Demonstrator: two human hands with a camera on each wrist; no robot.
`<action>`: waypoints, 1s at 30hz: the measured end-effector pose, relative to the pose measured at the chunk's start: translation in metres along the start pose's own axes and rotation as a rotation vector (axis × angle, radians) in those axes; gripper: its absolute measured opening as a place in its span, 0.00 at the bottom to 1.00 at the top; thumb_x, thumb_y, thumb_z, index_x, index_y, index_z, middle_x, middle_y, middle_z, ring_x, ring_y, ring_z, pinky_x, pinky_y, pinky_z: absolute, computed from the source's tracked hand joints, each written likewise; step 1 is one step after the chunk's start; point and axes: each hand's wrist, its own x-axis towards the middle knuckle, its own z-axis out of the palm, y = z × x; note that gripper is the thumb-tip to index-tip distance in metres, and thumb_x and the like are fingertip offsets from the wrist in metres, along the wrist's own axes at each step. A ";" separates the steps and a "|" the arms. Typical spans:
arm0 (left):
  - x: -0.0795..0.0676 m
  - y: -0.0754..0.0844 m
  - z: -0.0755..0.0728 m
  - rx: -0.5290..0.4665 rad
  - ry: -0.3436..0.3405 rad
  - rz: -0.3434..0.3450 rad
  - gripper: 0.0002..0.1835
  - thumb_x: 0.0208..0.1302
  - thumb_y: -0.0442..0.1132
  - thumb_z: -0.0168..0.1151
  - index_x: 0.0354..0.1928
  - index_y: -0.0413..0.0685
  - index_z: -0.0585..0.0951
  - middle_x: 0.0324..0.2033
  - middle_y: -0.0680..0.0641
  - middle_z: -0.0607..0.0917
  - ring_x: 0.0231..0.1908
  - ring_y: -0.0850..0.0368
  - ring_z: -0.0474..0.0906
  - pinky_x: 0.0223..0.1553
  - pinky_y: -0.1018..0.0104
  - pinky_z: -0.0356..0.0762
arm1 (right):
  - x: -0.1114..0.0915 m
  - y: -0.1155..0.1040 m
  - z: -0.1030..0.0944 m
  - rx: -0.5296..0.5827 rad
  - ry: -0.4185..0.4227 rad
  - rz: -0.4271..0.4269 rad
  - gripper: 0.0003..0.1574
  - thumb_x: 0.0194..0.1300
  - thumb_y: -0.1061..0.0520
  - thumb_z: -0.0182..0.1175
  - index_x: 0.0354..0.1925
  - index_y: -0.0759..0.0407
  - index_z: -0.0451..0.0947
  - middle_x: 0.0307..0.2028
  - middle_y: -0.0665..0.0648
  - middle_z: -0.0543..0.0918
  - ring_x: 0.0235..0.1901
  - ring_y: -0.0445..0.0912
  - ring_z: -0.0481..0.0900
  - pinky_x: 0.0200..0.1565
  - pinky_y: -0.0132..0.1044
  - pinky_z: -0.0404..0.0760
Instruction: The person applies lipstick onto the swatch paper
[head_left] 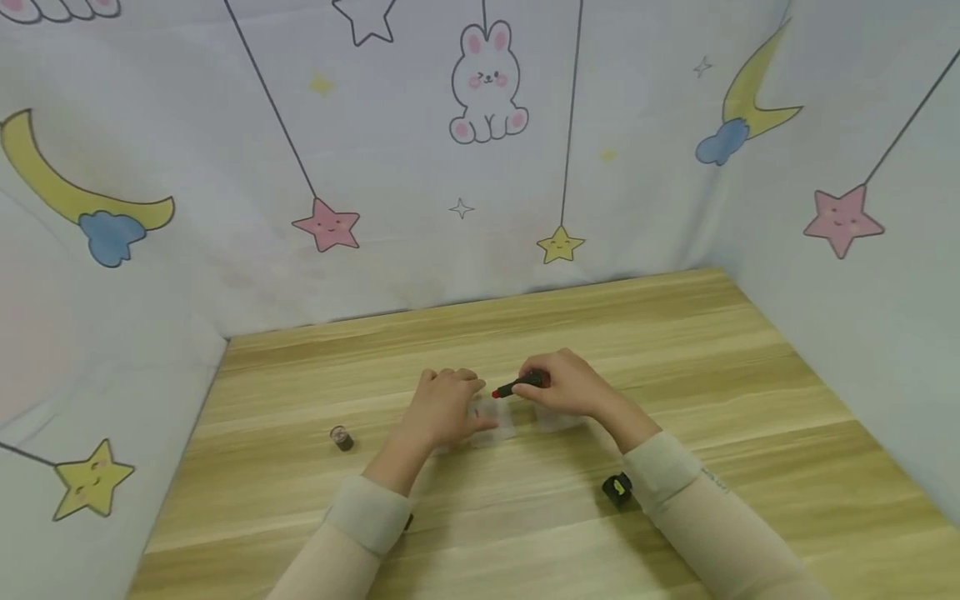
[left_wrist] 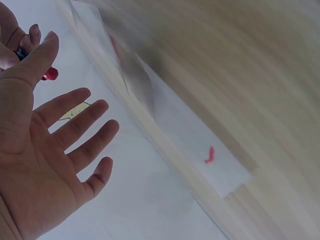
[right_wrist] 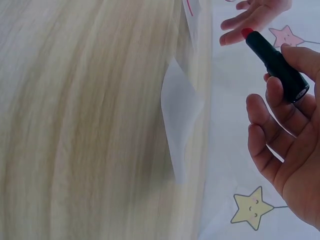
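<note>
in the head view, the right hand [head_left: 568, 383] pinches a dark, red-tipped lipstick tube [head_left: 517, 386] above the wooden surface [head_left: 262, 500]; left wrist, the left hand [left_wrist: 55, 160] spreads its fingers near white paper [left_wrist: 182, 127] already marked red; right wrist, another white sheet [right_wrist: 179, 110] looks unmarked, likely left to do.

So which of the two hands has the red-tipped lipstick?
The right hand: it grips the dark, red-tipped lipstick, while the left hand is spread, holding nothing.

Dark lipstick [right_wrist: 272, 61], tilted, red tip bared — white paper [left_wrist: 187, 137], red-marked
</note>
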 end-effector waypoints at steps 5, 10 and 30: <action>0.006 0.010 0.002 -0.021 -0.002 0.017 0.37 0.59 0.67 0.69 0.63 0.49 0.81 0.62 0.48 0.80 0.59 0.45 0.76 0.57 0.43 0.68 | -0.006 0.005 -0.006 -0.011 0.024 0.010 0.10 0.69 0.49 0.67 0.39 0.54 0.85 0.20 0.44 0.77 0.18 0.39 0.68 0.25 0.34 0.70; 0.013 0.021 0.004 -0.038 0.007 0.047 0.35 0.58 0.66 0.69 0.60 0.50 0.83 0.59 0.49 0.82 0.58 0.47 0.77 0.57 0.43 0.68 | -0.012 0.009 -0.013 -0.016 0.039 0.031 0.11 0.69 0.49 0.67 0.39 0.55 0.85 0.20 0.44 0.77 0.18 0.39 0.69 0.26 0.35 0.70; 0.037 0.047 0.011 0.004 -0.044 0.040 0.38 0.59 0.69 0.66 0.62 0.49 0.82 0.62 0.50 0.80 0.60 0.47 0.75 0.57 0.46 0.66 | -0.037 0.034 -0.037 -0.048 0.105 0.098 0.12 0.68 0.48 0.68 0.39 0.56 0.85 0.18 0.46 0.74 0.19 0.41 0.68 0.27 0.37 0.69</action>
